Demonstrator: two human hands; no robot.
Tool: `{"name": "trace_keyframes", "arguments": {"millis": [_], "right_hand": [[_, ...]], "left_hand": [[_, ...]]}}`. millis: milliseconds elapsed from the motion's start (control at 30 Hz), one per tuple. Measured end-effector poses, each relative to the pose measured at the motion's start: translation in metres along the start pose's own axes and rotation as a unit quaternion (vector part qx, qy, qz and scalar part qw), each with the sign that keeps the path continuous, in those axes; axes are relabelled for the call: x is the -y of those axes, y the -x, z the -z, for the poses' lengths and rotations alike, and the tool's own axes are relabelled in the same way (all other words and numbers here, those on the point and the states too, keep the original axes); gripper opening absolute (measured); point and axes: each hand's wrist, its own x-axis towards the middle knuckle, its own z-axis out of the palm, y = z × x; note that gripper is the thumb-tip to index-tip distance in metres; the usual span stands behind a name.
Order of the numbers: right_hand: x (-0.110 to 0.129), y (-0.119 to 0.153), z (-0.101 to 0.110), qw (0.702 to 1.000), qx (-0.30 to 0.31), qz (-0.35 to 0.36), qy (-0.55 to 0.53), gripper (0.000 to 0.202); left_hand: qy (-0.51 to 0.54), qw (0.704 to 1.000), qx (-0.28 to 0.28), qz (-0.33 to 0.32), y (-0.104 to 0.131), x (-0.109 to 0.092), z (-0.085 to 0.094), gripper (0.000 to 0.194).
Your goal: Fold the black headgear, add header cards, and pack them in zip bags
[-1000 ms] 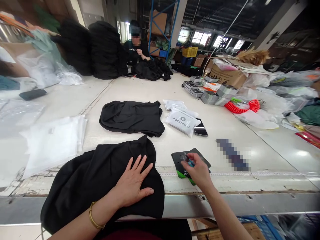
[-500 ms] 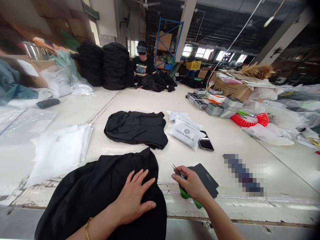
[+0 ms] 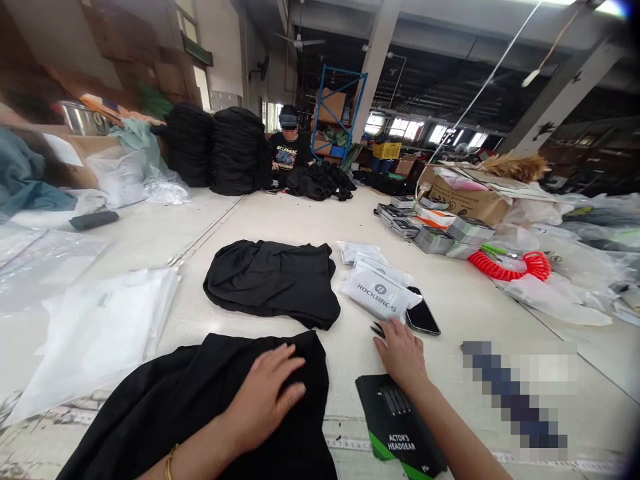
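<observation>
Black cloth (image 3: 200, 400) lies at the front of the table, and my left hand (image 3: 267, 390) rests on it with fingers apart, holding nothing. My right hand (image 3: 403, 350) is closed on dark pointed tweezers (image 3: 378, 329), low over the table just in front of white ROCKBROS packets (image 3: 377, 293) and a phone (image 3: 424, 313). Black and green printed cards (image 3: 395, 427) lie under and beside my right forearm. A second folded black cloth (image 3: 270, 280) lies behind the first.
White plastic bags (image 3: 100, 320) lie at the left. Farther back are stacked cards (image 3: 433, 239), a red coiled hose (image 3: 510, 267) and tall black cloth piles (image 3: 240, 150). A person (image 3: 287, 143) sits at the far side. A blurred strip (image 3: 515, 397) lies at the right.
My right hand has moved forward with the tweezers, away from the cards and toward the packets, uncovering the cards' print. My left hand stays on the cloth. The view has tilted up slightly.
</observation>
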Motion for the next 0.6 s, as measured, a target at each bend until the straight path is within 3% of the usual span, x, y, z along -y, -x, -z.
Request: {"name": "trace_keyframes", "arguments": {"millis": [100, 200, 333, 467, 600], "right_hand": [[0.026, 0.003, -0.005, 0.996, -0.012, 0.086, -0.019, 0.035], [0.056, 0.002, -0.016, 0.984, -0.003, 0.153, -0.089, 0.042], [0.075, -0.012, -0.03, 0.97, 0.003, 0.118, -0.212, 0.039], [0.074, -0.038, -0.027, 0.958, 0.002, 0.11, -0.263, 0.024], [0.085, -0.066, -0.004, 0.939, -0.002, 0.074, -0.336, 0.033]], "left_hand": [[-0.073, 0.991, -0.111, 0.033, -0.031, 0.042, 0.023, 0.039], [-0.172, 0.98, -0.084, 0.053, -0.054, 0.092, 0.048, 0.05], [-0.182, 0.981, -0.052, 0.053, -0.062, 0.14, 0.074, 0.046], [-0.162, 0.984, -0.041, 0.063, -0.068, 0.16, 0.092, 0.033], [-0.16, 0.978, -0.085, 0.106, -0.09, 0.155, 0.121, 0.04]]}}
